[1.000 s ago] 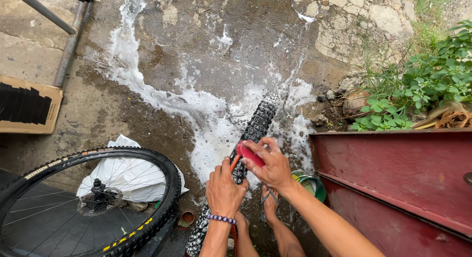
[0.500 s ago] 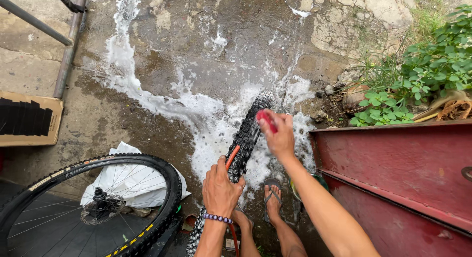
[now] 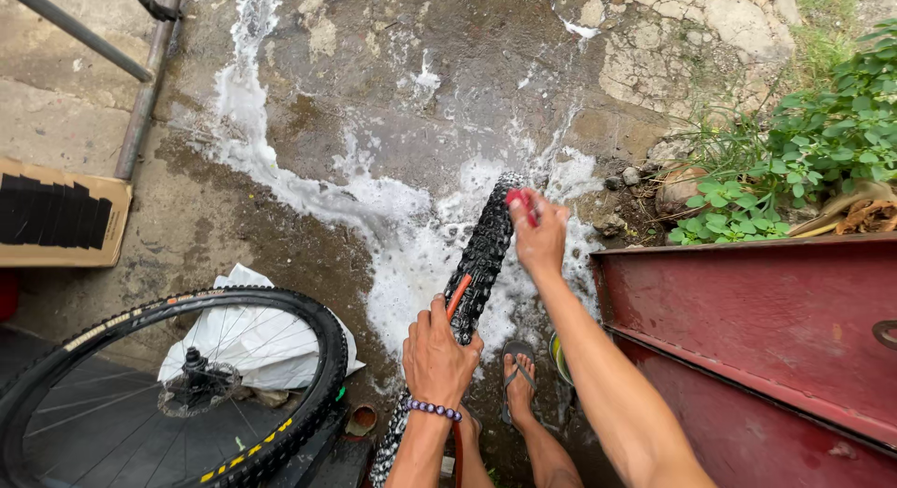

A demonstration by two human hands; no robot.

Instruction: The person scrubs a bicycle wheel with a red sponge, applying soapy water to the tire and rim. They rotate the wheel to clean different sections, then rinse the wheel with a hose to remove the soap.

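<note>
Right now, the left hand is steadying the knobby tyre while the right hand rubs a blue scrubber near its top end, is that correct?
Nearly. The head view shows the left hand gripping the knobby tyre and the right hand at its top end, but the scrubber is red, not blue.

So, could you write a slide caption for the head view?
Left hand steadies a knobby tyre while right hand presses a red sponge on it.
</note>
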